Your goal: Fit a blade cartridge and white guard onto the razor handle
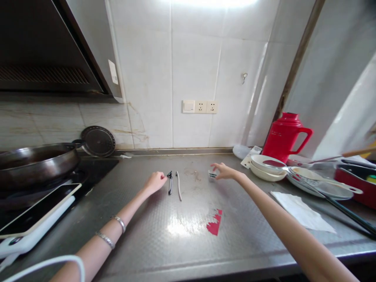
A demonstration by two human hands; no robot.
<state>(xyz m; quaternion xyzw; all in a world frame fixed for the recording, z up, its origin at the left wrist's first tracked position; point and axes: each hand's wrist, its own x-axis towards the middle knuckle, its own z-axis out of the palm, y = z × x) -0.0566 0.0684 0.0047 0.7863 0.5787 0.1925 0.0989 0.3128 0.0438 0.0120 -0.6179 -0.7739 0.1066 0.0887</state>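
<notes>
My left hand is closed, its fingertips at the head of a black razor on the steel counter. The razor's handle points toward me. Just right of it lies a thin whitish stick with a dark upper tip. Farther right, my right hand curls its fingers around a small clear plastic case with dark strips in it. How firmly those fingers grip the case is hard to see. Nearer to me, a torn red piece rests flat on the steel surface.
At left, a large pan sits on the cooktop, with a phone on a white device in front. Along the right are a red thermos jug, stacked bowls, a white napkin and a red pot. Wall sockets are behind.
</notes>
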